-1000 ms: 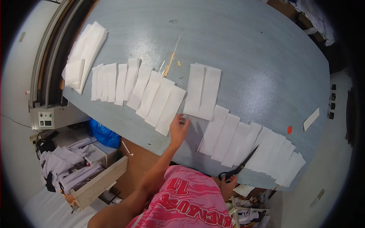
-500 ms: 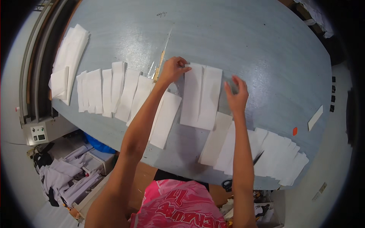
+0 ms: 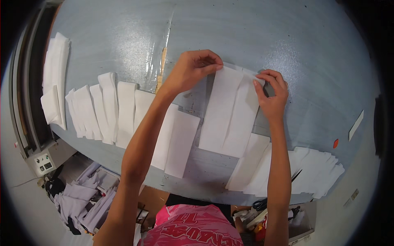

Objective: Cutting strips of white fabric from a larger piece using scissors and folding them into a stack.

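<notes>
Two white, flat fabric pieces (image 3: pixel 223 112) lie side by side before me, a narrow gap running down between them. At their far left corner my left hand (image 3: pixel 198 69) is closed, thumb and fingers pinching the edge. My right hand (image 3: pixel 274 93) has thumb and forefinger closed on the far right corner. A row of overlapping white fabric strips (image 3: pixel 126 110) spreads out on the left, partly behind my left forearm. Another overlapping row of white pieces (image 3: pixel 314 168) fans out on the right, and my right forearm crosses it.
All this rests on a large blue-grey table (image 3: pixel 221 24). A folded white stack (image 3: pixel 55 78) lies at its left end. Scissors (image 3: pixel 259 203) show partly beside my right forearm. An orange piece (image 3: pixel 335 143) and a white strip (image 3: pixel 356 125) lie far right. Bins of cloth (image 3: pixel 82 197) stand below the table.
My right hand has moved in to the far right corner of the white pieces and closed on it. My left hand stays at the far left corner. The whole view has shifted slightly.
</notes>
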